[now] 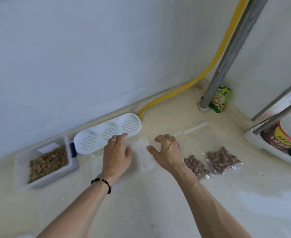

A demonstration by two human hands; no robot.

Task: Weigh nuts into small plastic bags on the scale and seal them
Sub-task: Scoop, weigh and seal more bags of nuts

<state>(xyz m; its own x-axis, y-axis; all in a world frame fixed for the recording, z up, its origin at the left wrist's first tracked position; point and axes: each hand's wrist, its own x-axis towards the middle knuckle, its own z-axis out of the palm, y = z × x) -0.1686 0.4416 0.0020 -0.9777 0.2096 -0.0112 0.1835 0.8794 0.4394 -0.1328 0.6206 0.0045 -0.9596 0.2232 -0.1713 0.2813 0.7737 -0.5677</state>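
Both hands hover with fingers spread and holding nothing, left hand (116,156) and right hand (167,152) flanking an empty clear bag (143,156) flat on the counter (158,203). Thin, limp and likely slippery, it is best pinched at its mouth; its edges barely show, and no scale is discernible

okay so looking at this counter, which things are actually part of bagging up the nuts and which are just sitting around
Part of the job:
- tub of loose nuts
- two filled bags of nuts
- empty clear bags between the left hand and right hand

Just lying about:
- white perforated tray
- green seasoning packet
- yellow hose
- sauce bottle in the rack

No scale shows clearly.
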